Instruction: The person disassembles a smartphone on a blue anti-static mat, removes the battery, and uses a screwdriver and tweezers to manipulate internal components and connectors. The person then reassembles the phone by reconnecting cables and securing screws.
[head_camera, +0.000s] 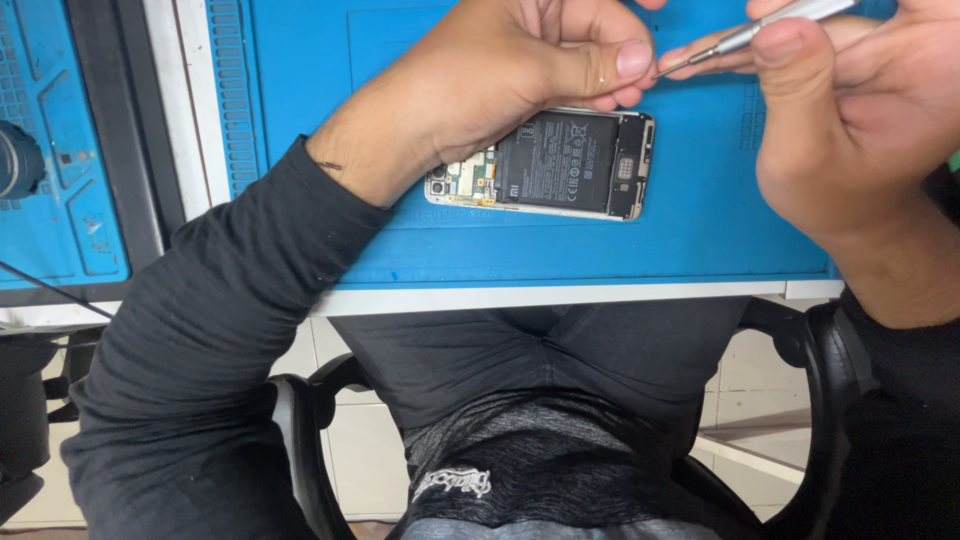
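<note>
The blue rubber work mat (700, 200) covers most of the white-edged surface (560, 297), filling the view from 10 o'clock to 2 o'clock. At 9 o'clock a 2nd blue mat with moulded compartments (60, 180) lies beside it, parted from it by a dark strip.

The person sits in a black chair (300, 440), black long sleeves reaching up from 7 o'clock and 4 o'clock.

The left hand (500, 70) comes in from 8 o'clock and hovers over the upper end of the phone, fingers curled with the thumb pressed toward the fingertips; a thin ring shows on the thumb. What, if anything, it pinches is too small to tell.

The right hand (850, 120), at 2 o'clock, pinches the slim silver metal screwdriver (760, 30) between thumb and fingers. Its fine tip points toward 9 o'clock and meets the left thumb tip.

The opened smartphone with its back cover off (560, 165) lies flat on the work mat just above centre, at 12 o'clock, long side running 9 to 3. Its black rectangular battery (556, 160) sits exposed in the middle, with a green circuit board (470, 178) at the 9 o'clock end, partly hidden under the left wrist.
</note>
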